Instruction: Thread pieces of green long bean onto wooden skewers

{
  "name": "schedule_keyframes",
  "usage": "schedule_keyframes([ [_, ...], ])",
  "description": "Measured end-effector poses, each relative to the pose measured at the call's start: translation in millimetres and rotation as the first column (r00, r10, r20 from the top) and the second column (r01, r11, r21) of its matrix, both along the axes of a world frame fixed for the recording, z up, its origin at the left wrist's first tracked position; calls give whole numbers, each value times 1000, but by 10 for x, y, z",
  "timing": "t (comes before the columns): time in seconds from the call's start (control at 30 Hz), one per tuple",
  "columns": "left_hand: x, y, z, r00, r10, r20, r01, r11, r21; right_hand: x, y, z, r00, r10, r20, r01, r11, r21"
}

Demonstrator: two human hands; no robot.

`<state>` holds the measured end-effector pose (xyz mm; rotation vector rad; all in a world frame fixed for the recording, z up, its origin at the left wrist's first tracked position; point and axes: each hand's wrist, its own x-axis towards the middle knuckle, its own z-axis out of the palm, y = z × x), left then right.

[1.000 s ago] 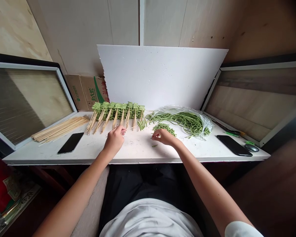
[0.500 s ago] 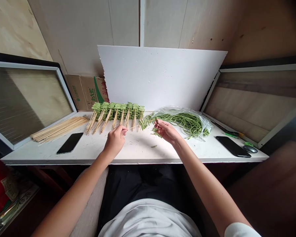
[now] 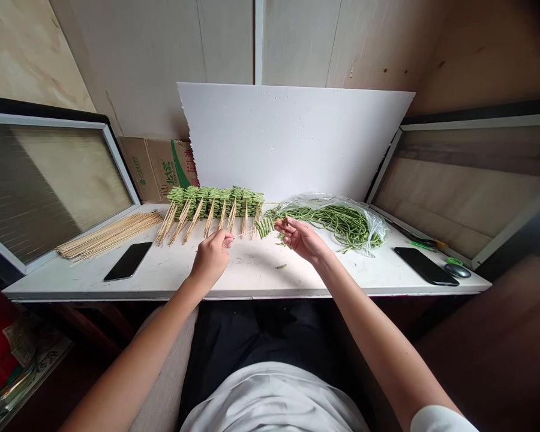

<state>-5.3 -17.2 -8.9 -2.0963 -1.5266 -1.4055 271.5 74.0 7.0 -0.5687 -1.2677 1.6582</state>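
Note:
My left hand [image 3: 212, 255] pinches the blunt end of a bamboo skewer [image 3: 245, 234] that carries a few short green bean pieces [image 3: 264, 227] near its tip. My right hand [image 3: 300, 238] is closed on a cut bean piece and holds it at the skewer's tip, above the white table [image 3: 252, 273]. More cut bean pieces [image 3: 282, 242] lie under my right hand. A row of finished bean skewers [image 3: 211, 207] lies behind my left hand. Long green beans [image 3: 342, 221] spill from a clear plastic bag to the right.
A pile of bare bamboo skewers [image 3: 110, 234] and a black phone [image 3: 128, 261] lie at the left. Another phone [image 3: 425, 265], a dark round object [image 3: 456, 270] and green-handled scissors [image 3: 420, 243] sit at the right. A white foam board [image 3: 292, 138] leans behind, beside a cardboard box [image 3: 159, 168].
My right hand lifted from the pile of cut beans on the table with a piece and brought it to the skewer tip. My left hand raised the skewer slightly.

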Motion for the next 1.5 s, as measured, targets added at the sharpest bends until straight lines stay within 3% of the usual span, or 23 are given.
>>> schedule_keyframes([
  [0.6,24,-51,18,991,108,-83,-104,993,53,-40,-87,66,990,-143,-5,143,989,40],
  [0.97,7,-25,-41,985,93,-147,-75,990,123,-100,-119,44,971,-232,51,225,968,109],
  [1.17,-17,-24,-40,959,146,-241,-101,976,192,-129,-112,-2,961,-274,35,265,950,166],
  [1.5,-131,-6,28,962,97,-256,-53,983,173,-208,-149,-70,956,-292,28,274,923,270],
])
